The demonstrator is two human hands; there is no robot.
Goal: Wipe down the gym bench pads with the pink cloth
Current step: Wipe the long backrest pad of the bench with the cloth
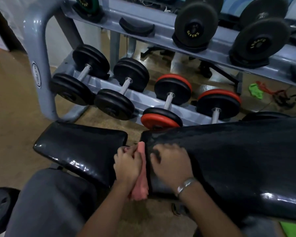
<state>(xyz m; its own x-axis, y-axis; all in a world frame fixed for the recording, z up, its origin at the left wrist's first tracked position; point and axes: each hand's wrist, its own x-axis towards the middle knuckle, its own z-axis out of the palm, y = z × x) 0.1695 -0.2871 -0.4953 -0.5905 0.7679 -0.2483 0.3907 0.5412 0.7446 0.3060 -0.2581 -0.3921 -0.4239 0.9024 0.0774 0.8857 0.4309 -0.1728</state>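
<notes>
Gripping one pink cloth (142, 170), the left hand (127, 164) has its fingers closed around it and runs it down the gap between two black bench pads, the smaller seat pad (79, 147) and the longer back pad (237, 161), while the right hand (172, 164) presses flat, fingers spread, on the back pad's edge. Bunched into a long roll, the cloth looks soft, light and limp, best held by a fistful at mid-length; the glossy vinyl pads seem slick yet firm.
</notes>
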